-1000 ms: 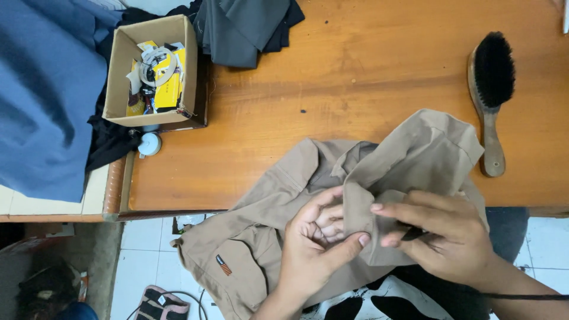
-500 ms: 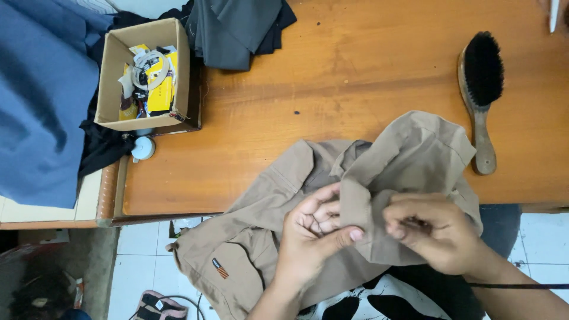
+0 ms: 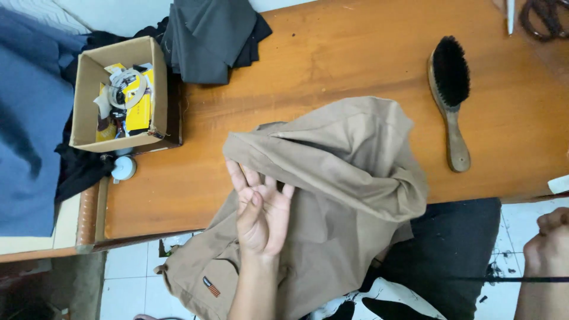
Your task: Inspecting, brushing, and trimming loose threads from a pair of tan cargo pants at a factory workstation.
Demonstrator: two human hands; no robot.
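While the left hand point(image 3: 261, 216) lies palm-up with its fingers spread flat against a fold of the tan garment point(image 3: 338, 195), pinching nothing, the right hand point(image 3: 548, 240) is curled into a fist well off to the side, apparently closed on a thin dark thread point(image 3: 474, 279) that runs taut back towards the cloth. The garment drapes from the wooden table point(image 3: 332, 65) edge down over the person's lap. Beyond the left fingertips, past the cloth, a wooden brush point(image 3: 450, 95) with black bristles lies on the tabletop. Farther off sit an open cardboard box point(image 3: 89, 83) of odds and ends, folded dark grey fabric point(image 3: 207, 35) and blue cloth point(image 3: 29, 130).
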